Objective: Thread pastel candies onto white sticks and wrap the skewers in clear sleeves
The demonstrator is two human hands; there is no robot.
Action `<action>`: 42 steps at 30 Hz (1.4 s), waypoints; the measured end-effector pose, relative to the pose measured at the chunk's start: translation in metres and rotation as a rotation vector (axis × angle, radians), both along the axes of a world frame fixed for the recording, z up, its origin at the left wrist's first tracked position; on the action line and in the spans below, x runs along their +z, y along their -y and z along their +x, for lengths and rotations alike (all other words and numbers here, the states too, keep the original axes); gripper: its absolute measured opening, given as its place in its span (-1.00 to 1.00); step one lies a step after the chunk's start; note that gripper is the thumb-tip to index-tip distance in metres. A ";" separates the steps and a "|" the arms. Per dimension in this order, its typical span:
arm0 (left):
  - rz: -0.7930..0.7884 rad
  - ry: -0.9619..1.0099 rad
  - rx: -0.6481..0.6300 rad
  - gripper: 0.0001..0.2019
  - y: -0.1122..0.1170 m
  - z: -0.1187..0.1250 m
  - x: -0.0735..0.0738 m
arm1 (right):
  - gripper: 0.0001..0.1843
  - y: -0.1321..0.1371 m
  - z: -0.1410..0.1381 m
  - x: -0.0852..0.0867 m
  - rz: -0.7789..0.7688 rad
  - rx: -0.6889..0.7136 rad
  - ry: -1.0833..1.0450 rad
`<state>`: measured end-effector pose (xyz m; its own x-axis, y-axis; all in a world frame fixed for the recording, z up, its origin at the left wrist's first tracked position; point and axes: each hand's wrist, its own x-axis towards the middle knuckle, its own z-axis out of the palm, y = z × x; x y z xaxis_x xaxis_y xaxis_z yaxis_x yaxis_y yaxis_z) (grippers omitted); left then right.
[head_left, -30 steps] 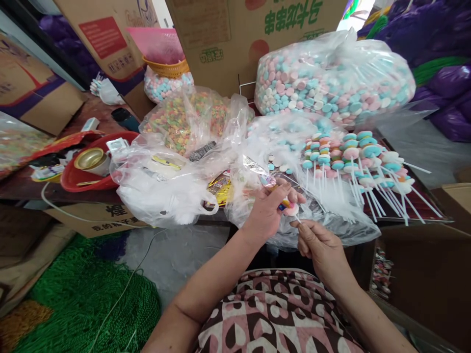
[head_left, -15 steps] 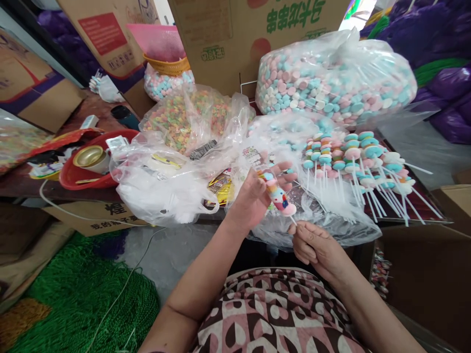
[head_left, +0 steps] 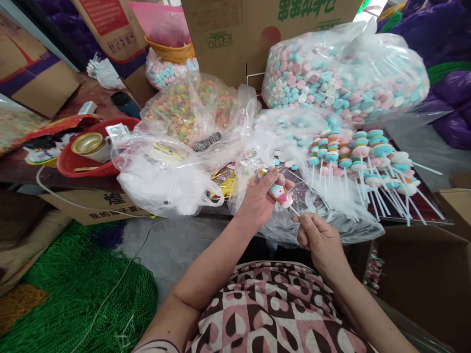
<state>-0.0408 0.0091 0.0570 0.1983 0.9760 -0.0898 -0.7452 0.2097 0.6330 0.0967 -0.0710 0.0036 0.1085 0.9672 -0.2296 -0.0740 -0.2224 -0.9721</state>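
Note:
A marshmallow skewer [head_left: 283, 198] in a printed wrapper is held in front of my body, over the table's front edge. My left hand [head_left: 262, 193] wraps its fingers round the wrapped candy, hiding part of it. With thumb and fingertips, my right hand [head_left: 318, 238] pinches the white stick [head_left: 295, 211] just below the pink bottom marshmallow. To the right lies a pile of bare marshmallow skewers [head_left: 362, 152], sticks pointing toward me. Beneath my hands spreads a clear plastic bag [head_left: 331, 208] with loose white sticks on it.
A big bag of marshmallows [head_left: 342, 78] stands at the back right, beside a bag of gummy candy [head_left: 195, 105]. At left are white plastic bags [head_left: 165, 184] and a red basin [head_left: 79, 169]. An open carton [head_left: 423, 279] stands low at right; green cord [head_left: 91, 284] covers the floor.
My left hand's fingers have closed further round the wrapped candy, covering more of it. My right hand still pinches the stick, slightly farther from the candy. The view has shifted a little.

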 end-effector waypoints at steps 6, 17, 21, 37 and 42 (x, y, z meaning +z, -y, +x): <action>0.025 0.002 -0.008 -0.72 0.003 0.005 -0.002 | -0.56 -0.002 -0.003 0.008 -0.129 0.144 -0.211; 0.040 -0.080 -0.078 -0.73 0.011 0.017 -0.019 | -0.64 -0.005 -0.003 0.016 -0.169 0.065 -0.342; 0.058 -0.067 -0.082 -0.75 0.008 0.017 -0.020 | -0.66 -0.004 -0.002 0.010 -0.002 -0.032 -0.119; 0.039 -0.043 0.042 -0.77 0.010 0.004 -0.001 | -0.76 0.002 -0.003 0.001 0.211 -0.088 0.171; 0.066 -0.066 -0.008 -0.74 0.018 0.014 -0.007 | -0.68 0.003 -0.007 0.004 0.067 -0.059 -0.025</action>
<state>-0.0272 -0.0091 0.0502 0.2018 0.9787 -0.0388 -0.6998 0.1718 0.6934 0.0900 -0.0744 0.0073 0.1607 0.9726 -0.1681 -0.1091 -0.1517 -0.9824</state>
